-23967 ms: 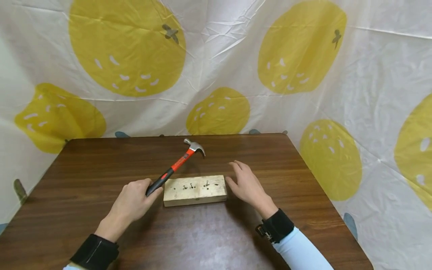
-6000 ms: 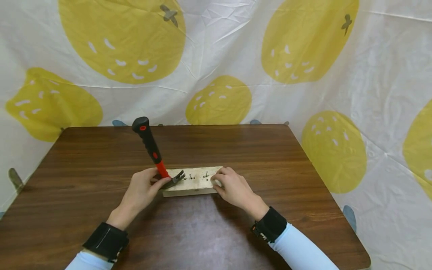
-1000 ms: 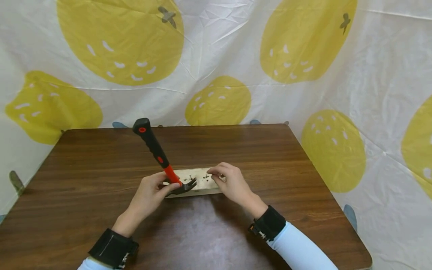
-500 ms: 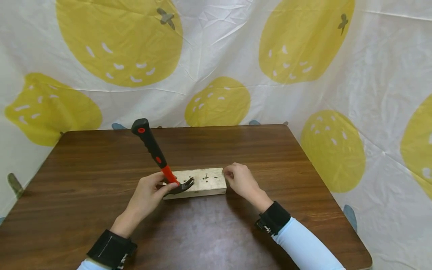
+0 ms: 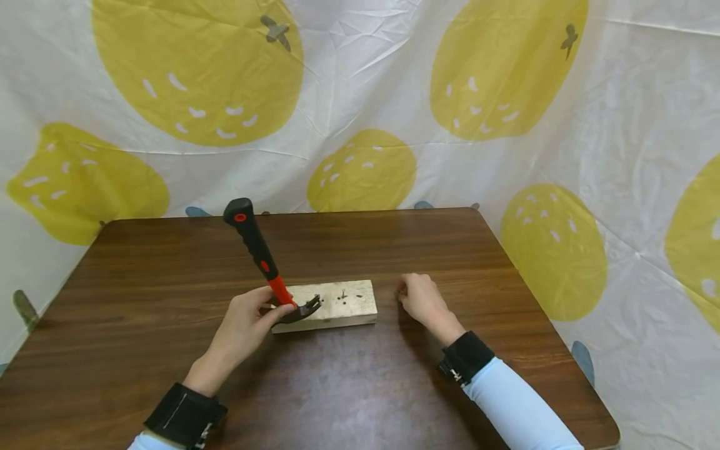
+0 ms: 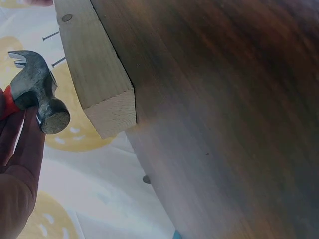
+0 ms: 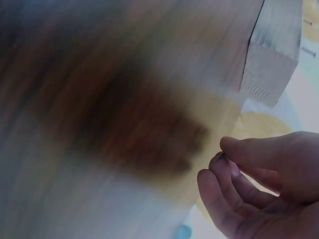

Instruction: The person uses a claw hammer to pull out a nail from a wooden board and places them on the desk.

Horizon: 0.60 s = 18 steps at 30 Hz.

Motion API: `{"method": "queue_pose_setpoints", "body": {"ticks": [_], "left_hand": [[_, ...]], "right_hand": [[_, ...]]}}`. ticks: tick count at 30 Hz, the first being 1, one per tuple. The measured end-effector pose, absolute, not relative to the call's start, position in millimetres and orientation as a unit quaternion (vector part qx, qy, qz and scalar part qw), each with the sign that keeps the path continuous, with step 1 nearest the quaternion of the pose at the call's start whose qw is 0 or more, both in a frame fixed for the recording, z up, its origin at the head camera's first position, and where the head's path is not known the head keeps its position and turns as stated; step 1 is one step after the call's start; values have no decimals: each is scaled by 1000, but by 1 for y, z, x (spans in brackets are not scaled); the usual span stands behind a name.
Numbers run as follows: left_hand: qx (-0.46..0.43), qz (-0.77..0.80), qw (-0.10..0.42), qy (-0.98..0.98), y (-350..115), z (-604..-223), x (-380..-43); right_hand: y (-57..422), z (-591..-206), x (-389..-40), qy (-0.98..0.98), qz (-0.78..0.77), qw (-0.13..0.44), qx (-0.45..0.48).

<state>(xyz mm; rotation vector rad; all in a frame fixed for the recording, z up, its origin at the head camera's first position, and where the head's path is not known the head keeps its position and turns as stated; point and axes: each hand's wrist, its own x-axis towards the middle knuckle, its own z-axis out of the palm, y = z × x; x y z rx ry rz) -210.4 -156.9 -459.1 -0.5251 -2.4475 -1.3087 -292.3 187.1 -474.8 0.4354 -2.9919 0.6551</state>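
Note:
My left hand (image 5: 244,322) holds a claw hammer (image 5: 257,250) near its head, with the black and red handle slanting up and away. The claw hangs over the left part of a pale wood block (image 5: 360,307). Thin nails stand upright in the block, and its top has small dark holes. To the right of the block, apart from it, my right hand (image 5: 423,301) is raised above the table. In the right wrist view its thumb and forefinger pinch a small dark nail (image 7: 220,157), mostly hidden by the fingertips.
The block lies on a brown wood-grain table (image 5: 337,387). A white cloth (image 5: 349,81) with yellow lemon prints hangs behind the table and along its right side. Black bands (image 5: 468,356) go round both wrists.
Over the last second my right hand has drawn back to the right, from above the block to beside it. My left hand and the hammer have shifted slightly left.

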Motion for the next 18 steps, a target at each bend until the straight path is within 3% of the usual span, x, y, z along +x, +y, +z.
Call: {"method": "queue_pose_setpoints", "body": {"ticks": [18], "left_hand": [[-173, -442, 187, -860, -158, -461, -213]], "right_hand": [[220, -477, -302, -977, 196, 12, 84]]}}
